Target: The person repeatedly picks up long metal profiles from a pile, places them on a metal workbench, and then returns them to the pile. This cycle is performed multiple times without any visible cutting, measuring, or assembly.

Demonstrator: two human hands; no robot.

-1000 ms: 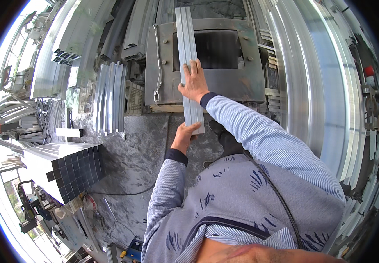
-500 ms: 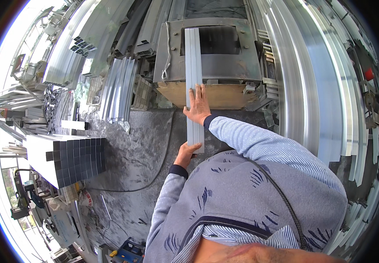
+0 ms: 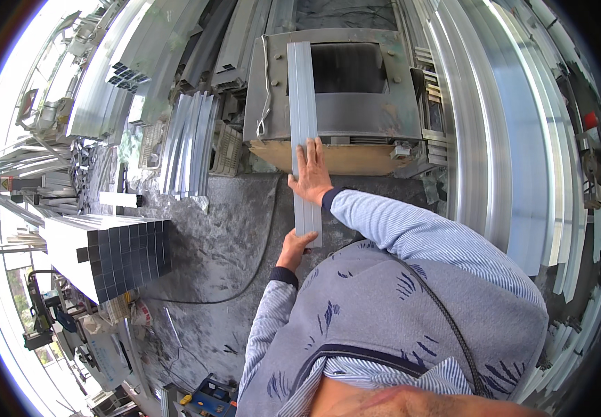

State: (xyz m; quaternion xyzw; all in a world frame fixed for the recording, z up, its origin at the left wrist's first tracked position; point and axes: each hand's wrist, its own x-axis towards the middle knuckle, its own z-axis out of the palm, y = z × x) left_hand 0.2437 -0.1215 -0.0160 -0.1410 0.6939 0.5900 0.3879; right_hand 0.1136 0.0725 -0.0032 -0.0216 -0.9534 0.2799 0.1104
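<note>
Workshop, likely: stacked metal tubes (image 3: pixel 121 258)

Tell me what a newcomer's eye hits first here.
Probably the long silver profile at centre, with the left grip at its near end and the right grip spread on top. Next, the white bundle with dark square ends at left, then the long shiny profiles along the right.
</note>
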